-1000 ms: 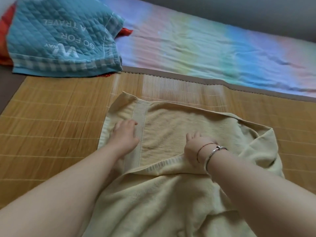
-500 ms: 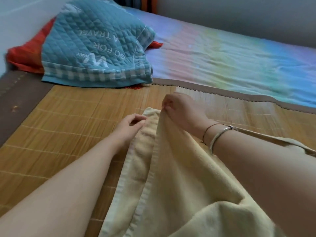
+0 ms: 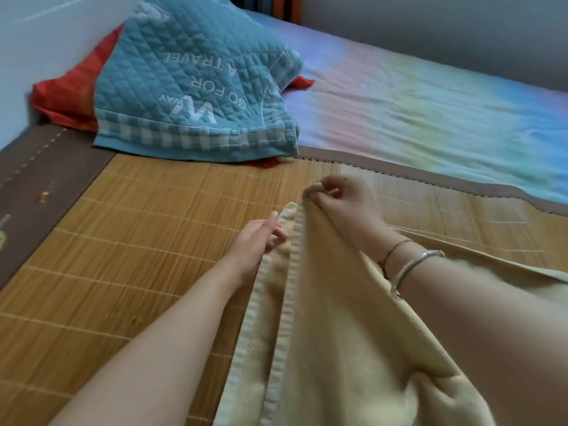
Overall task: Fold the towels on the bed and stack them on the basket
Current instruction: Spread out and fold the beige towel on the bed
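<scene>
My right hand [image 3: 341,207] pinches the upper corner of the towel [image 3: 332,333], raised just off the bamboo mat [image 3: 132,229]. My left hand [image 3: 258,241] grips the lower corner with loosely curled fingers. To fold cleanly, I judge the two corners should meet exactly, ribbed borders aligned, before I lay the layers flat. The towel is pale yellow terry with a ribbed hem, draped over the mat toward me. No basket is in view.

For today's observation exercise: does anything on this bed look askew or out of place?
The quilted teal pillowcase lies crooked over a red-orange pillow, whose edges poke out. The pale yellow terry towel is mid-fold, pinched by both hands. Nothing looks spilled or damaged.
</scene>
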